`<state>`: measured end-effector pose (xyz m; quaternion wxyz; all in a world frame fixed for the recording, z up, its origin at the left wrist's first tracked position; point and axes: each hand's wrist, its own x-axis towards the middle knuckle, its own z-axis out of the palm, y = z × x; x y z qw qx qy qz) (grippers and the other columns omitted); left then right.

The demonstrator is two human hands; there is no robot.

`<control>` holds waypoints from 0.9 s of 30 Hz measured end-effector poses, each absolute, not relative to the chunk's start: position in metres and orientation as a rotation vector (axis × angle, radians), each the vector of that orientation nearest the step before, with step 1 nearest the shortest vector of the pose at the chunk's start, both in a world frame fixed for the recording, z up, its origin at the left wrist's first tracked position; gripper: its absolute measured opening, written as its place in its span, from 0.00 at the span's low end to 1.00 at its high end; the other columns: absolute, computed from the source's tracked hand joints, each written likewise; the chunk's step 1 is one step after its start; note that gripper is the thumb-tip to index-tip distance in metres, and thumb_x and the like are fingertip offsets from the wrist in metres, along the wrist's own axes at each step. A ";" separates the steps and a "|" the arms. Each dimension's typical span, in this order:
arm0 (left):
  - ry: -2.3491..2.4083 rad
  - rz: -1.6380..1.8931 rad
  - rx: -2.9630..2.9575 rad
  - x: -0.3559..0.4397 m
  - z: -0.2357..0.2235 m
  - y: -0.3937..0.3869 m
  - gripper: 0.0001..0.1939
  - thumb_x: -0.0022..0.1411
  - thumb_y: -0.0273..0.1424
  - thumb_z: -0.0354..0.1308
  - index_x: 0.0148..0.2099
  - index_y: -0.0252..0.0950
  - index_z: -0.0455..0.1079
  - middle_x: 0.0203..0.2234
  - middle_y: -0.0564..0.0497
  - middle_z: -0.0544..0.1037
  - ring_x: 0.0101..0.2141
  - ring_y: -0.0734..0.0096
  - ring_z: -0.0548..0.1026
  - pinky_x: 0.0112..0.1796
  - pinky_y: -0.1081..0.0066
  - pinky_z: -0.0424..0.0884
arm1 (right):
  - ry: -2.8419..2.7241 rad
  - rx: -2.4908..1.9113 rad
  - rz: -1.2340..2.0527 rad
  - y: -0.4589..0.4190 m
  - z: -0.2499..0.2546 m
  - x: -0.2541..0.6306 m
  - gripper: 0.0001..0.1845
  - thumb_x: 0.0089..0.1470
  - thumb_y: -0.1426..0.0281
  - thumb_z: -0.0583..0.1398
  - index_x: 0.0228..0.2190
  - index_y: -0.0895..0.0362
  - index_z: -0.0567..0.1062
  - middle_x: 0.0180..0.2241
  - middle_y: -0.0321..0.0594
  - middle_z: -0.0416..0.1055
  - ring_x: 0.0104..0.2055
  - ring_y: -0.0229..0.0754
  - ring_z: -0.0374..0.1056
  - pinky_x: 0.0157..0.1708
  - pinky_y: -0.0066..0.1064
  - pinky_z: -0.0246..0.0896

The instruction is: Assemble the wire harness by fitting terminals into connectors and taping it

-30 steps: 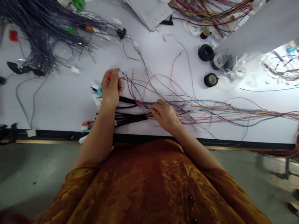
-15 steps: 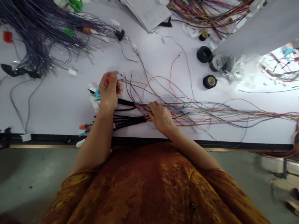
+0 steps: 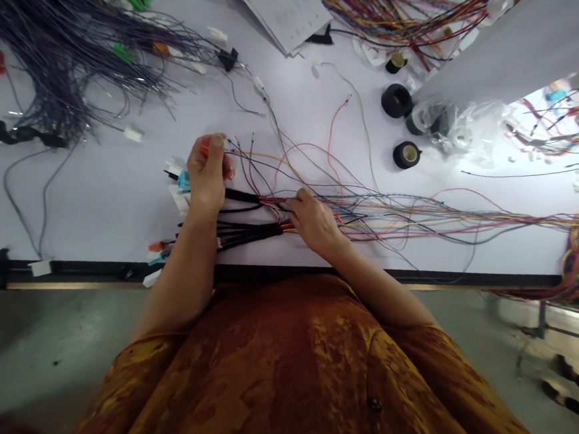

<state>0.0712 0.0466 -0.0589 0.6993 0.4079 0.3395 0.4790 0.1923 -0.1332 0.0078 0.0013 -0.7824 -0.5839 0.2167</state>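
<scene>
A: A white table (image 3: pixel 113 204) runs along a grey floor, spread with wiring. Taking the right hand (image 3: pixel 315 223) as the middle of the clock, where is everything?

B: The left hand (image 3: pixel 209 173) is at ten o'clock, thumb and fingers pinching an orange-red piece (image 3: pixel 206 144), mostly hidden. Thin coloured wires (image 3: pixel 369 205) pass under the right hand and stretch off towards three. Black-sleeved branches (image 3: pixel 250 232) lie at nine.

A: And the right hand's grip?

B: Thumb and forefinger look drawn together at the wires, just beyond the sleeve ends. Which strand they pinch, one cannot tell.

A: What would make for good handling here?

B: Probably a light pinch on a single strand, traced along its length rather than tugged, since the lines cross and could snag. The piece is best held steady, its face turned where the person can see it, and clear of the loose wire tips (image 3: pixel 252 138) beside it.

A: Any writing?

B: The paper sheets (image 3: pixel 281 17) at twelve carry faint print, too small to read. The black tape rolls (image 3: pixel 406 155) at two show no legible brand.
</scene>
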 end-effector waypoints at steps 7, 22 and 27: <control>0.749 1.078 0.923 0.071 -0.060 0.047 0.11 0.62 0.41 0.64 0.35 0.39 0.72 0.15 0.60 0.62 0.15 0.82 0.61 0.17 0.73 0.51 | -1.751 -2.402 0.715 -0.125 -0.002 0.191 0.18 0.67 0.70 0.49 0.43 0.59 0.78 0.42 0.46 0.74 0.41 0.42 0.69 0.39 0.31 0.59; 0.756 1.071 0.914 0.072 -0.058 0.046 0.14 0.60 0.42 0.65 0.33 0.39 0.69 0.15 0.60 0.62 0.15 0.81 0.62 0.17 0.72 0.51 | -1.648 -2.299 0.799 -0.106 -0.001 0.194 0.11 0.61 0.75 0.53 0.35 0.61 0.77 0.37 0.43 0.75 0.40 0.41 0.68 0.40 0.30 0.57; 0.790 1.076 0.915 0.074 -0.055 0.045 0.15 0.61 0.43 0.64 0.32 0.38 0.67 0.16 0.61 0.61 0.16 0.82 0.61 0.17 0.73 0.52 | -1.419 -2.182 1.057 -0.101 -0.004 0.207 0.07 0.57 0.74 0.56 0.31 0.59 0.74 0.23 0.34 0.69 0.28 0.36 0.66 0.31 0.27 0.56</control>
